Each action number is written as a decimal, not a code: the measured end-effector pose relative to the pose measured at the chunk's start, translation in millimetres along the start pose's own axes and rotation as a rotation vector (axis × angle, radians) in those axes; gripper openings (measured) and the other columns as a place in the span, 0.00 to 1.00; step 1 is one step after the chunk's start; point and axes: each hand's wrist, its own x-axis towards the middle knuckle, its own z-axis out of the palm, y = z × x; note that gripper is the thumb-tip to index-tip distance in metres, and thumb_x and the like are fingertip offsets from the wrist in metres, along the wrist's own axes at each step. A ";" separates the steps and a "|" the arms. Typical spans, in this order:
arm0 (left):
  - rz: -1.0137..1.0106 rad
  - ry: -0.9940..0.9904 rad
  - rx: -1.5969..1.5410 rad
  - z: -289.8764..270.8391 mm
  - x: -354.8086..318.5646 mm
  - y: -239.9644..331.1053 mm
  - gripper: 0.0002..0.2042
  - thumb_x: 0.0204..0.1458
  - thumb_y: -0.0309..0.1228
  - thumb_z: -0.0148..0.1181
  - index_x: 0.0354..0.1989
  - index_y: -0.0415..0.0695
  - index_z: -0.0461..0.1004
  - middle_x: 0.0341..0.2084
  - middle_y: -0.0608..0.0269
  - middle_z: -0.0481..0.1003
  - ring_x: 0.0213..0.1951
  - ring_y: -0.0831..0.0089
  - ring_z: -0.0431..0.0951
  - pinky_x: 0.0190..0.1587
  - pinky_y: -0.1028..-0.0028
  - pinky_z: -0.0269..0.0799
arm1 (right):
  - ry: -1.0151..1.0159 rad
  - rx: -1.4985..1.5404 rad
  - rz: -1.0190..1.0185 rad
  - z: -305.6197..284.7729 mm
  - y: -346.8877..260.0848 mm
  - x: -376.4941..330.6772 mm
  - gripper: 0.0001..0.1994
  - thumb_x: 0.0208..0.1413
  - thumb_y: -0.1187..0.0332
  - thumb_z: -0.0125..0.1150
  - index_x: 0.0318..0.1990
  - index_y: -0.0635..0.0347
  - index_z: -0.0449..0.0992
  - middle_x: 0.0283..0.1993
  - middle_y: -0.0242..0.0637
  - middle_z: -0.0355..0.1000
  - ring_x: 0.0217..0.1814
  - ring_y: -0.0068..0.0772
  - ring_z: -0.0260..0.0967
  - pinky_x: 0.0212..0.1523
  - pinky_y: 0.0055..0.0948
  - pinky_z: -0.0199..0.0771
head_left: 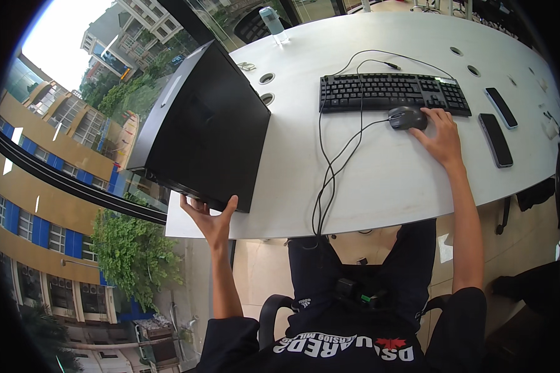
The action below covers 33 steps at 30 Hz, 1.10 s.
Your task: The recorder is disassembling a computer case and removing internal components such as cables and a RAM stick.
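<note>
The fingers of the left hand [210,222] grip the near edge of the black computer tower [208,130], left on the desk [286,174]. Next comes the keyboard [379,92]; at its near edge, the fingers of the right hand [444,140] clasp the mouse [406,118]. Farther right lie 2 phones [496,140].

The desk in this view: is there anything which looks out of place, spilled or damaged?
Yes, slightly: black cables lie crossed on the desk, left of the mouse, and one runs over the keyboard, which looks untidy. Behind it, a plug lies connected to nothing.
</note>
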 end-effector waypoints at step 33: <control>0.384 0.156 0.321 -80.3 55.0 25.6 0.48 0.50 0.34 0.76 0.75 0.41 0.49 0.67 0.49 0.61 0.68 0.58 0.63 0.69 0.56 0.56 | 0.034 -0.008 0.036 5.9 33.3 8.2 0.29 0.51 0.59 0.74 0.59 0.61 0.76 0.58 0.42 0.74 0.63 0.46 0.69 0.65 0.39 0.68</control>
